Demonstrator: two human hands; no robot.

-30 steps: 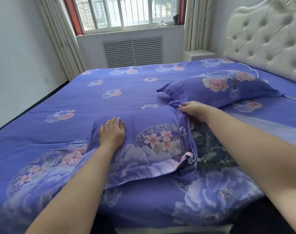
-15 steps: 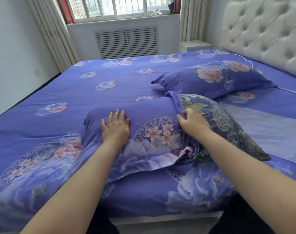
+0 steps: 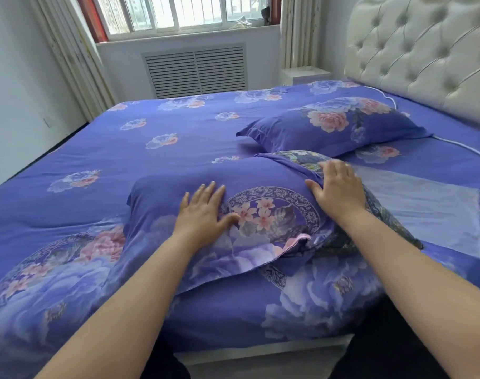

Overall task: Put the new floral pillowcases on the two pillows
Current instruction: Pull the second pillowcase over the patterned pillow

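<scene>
Since 0.5 s ago right hand [image 3: 338, 191] let go of the case edge & now lies flat, fingers straight, on the open end of the near floral pillowcase [image 3: 206, 214], w/ the dark-patterned pillow [image 3: 381, 222] partly inside, its right end poking out. Bed [image 3: 178, 127] fills the view, headboard [image 3: 425, 58] far right, 2nd pillow [image 3: 340, 125] already cased beyond. Left hand [image 3: 202, 214] presses the case, fingers spread straight.

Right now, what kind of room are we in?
Almost certainly a home bedroom. A wide bed under a purple floral sheet fills the view, a tufted cream headboard stands at its right end, and a cased pillow lies by it. A curtained window sits above a vent in the far wall.
</scene>
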